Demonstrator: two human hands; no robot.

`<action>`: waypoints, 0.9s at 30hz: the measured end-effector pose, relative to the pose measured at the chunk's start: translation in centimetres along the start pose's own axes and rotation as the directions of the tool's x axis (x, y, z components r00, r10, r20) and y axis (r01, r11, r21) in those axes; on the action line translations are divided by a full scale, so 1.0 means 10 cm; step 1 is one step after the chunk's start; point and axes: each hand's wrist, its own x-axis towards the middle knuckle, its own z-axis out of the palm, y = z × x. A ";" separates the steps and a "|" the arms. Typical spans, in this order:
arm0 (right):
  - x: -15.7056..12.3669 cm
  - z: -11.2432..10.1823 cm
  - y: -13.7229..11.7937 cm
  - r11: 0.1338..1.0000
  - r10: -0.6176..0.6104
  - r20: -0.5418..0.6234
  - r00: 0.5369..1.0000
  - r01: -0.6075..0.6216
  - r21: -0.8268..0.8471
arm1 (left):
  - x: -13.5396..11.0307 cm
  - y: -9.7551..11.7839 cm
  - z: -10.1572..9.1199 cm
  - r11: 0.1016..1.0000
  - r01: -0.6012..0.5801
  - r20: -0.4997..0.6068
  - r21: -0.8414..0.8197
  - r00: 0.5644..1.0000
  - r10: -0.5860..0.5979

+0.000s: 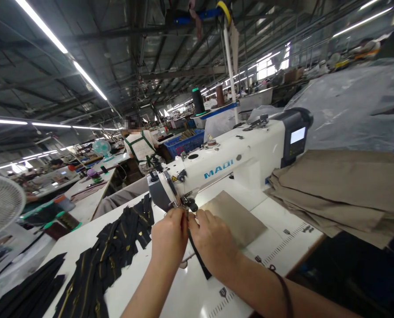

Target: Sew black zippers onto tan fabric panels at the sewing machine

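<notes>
Both my hands are closed close together under the head of a white sewing machine [223, 163]. My left hand [170, 234] pinches at the near side of the needle area; its fingertips are partly hidden. Beside it, my right hand [213, 240] has its fingers curled in. Between them a black zipper tape [198, 256] runs from the fingertips down toward the table's front edge. A beige fabric piece [238, 216] lies flat on the machine bed, just beyond my right hand. The exact contact at the needle is hidden by my fingers.
Black zippers with gold teeth [107, 251] lie heaped on the left; more black strips [31, 287] sit nearer. A stack of brown fabric [342, 190] rests at right. A white fan [2, 205] stands far left. Beyond the machine are a blue crate [186, 143] and another person [142, 145].
</notes>
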 end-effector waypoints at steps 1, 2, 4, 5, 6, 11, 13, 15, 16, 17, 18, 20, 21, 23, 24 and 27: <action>0.00 0.00 -0.01 1.000 0.005 0.006 1.000 -0.005 0.002 | 0.00 0.00 0.00 1.000 -0.004 -0.005 0.004 1.000 0.004; 0.00 0.00 -0.01 1.000 0.009 0.014 1.000 -0.009 0.004 | 0.00 0.00 0.00 1.000 -0.007 -0.009 0.006 1.000 0.007; 0.01 0.00 -0.02 1.000 0.022 0.033 0.999 -0.022 0.006 | 0.00 -0.01 0.00 1.000 -0.011 -0.013 0.007 1.000 0.011; 0.01 0.00 -0.03 1.000 0.030 0.042 0.999 -0.030 0.007 | 0.00 -0.02 0.00 1.000 -0.014 -0.012 0.012 1.000 0.014; 0.01 0.00 -0.04 0.999 0.037 0.050 0.998 -0.037 0.009 | 0.00 -0.02 -0.01 1.000 -0.021 -0.006 0.017 1.000 0.021; 0.02 0.01 -0.06 0.998 0.057 0.074 0.996 -0.059 0.021 | 0.04 0.01 -0.07 0.997 -0.027 0.051 0.071 0.998 0.024; 0.03 0.01 -0.06 0.998 0.061 0.071 0.996 -0.062 0.021 | 0.05 0.01 -0.07 0.995 -0.035 0.056 0.097 0.998 0.030; 0.02 0.02 -0.05 0.998 0.057 0.057 0.997 -0.059 0.025 | 0.04 -0.01 -0.05 0.994 -0.061 0.018 0.088 0.998 0.060; 0.02 0.01 -0.05 0.998 0.051 0.050 0.997 -0.053 0.030 | 0.03 -0.02 -0.04 0.994 -0.079 -0.021 0.070 0.996 0.081; 0.02 0.01 -0.04 0.998 0.043 0.039 0.998 -0.044 0.036 | 0.02 -0.04 -0.02 0.994 -0.099 -0.070 0.046 0.992 0.102; 0.01 0.00 -0.03 0.999 0.031 0.026 0.999 -0.032 0.044 | 0.00 -0.06 0.00 0.993 -0.116 -0.126 0.018 0.985 0.118; -0.01 -0.02 -0.01 0.997 -0.001 0.005 1.000 0.001 0.071 | -0.04 -0.11 0.03 0.990 -0.136 -0.229 -0.034 0.965 0.125; -0.03 -0.03 0.00 0.996 -0.019 -0.009 1.000 0.019 0.089 | -0.06 -0.13 0.04 0.989 -0.137 -0.266 -0.058 0.957 0.117; -0.07 -0.06 0.04 0.989 -0.057 -0.043 0.997 0.063 0.131 | -0.09 -0.15 0.05 0.986 -0.126 -0.303 -0.107 0.949 0.088; -0.10 -0.09 0.06 0.985 -0.080 -0.058 0.995 0.088 0.151 | -0.09 -0.15 0.06 0.984 -0.121 -0.310 -0.134 0.948 0.074; -0.20 -0.17 0.16 0.966 -0.153 -0.081 0.985 0.167 0.196 | -0.10 -0.12 0.08 0.969 -0.119 -0.336 -0.216 0.941 0.040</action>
